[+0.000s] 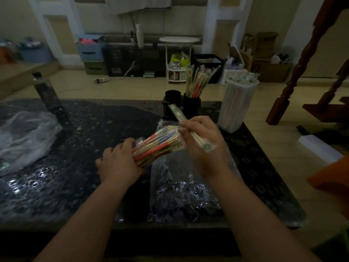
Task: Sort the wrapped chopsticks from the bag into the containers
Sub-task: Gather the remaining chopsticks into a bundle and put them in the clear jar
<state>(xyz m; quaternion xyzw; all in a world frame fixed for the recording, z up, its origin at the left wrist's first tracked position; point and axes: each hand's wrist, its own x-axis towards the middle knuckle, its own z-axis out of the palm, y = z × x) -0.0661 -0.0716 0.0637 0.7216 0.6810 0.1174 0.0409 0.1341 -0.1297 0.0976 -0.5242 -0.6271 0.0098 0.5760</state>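
So these wrapped chopsticks weigh basically nothing. They're thin stiff sticks in slick plastic sleeves, which is the annoying part: the sleeve is slippery and loose at the ends, so if you grab just the wrapper tip I'd guess the sticks slide around inside. Best bet is pinching mid-length, on the wood itself. They shouldn't break unless you really bend one.

Right now the left hand (120, 163) is low over the table (75, 148), palm turned inward, fingers wrapped around the near end of a fat bundle (158, 146) of mixed red, blue and green sleeves that fans up and to the right. A bundle like that wants to splay, so a firm squeeze makes sense.

The right hand (204, 148) is raised a bit higher, just beside the bundle's far end, with its fingers (196, 123) pinching a single pair (176, 114) in a green-printed sleeve. It's held around the middle, angled so the far tip points at the black cups (191, 106) at the back. One cup already has a bunch standing in it, and the other looks empty from here. There's a white tub (238, 104) to the right packed with white-sleeved ones.

The clear bag (175, 190) lies flat and crumpled on the table under both wrists, and I can't tell if anything's left inside it.
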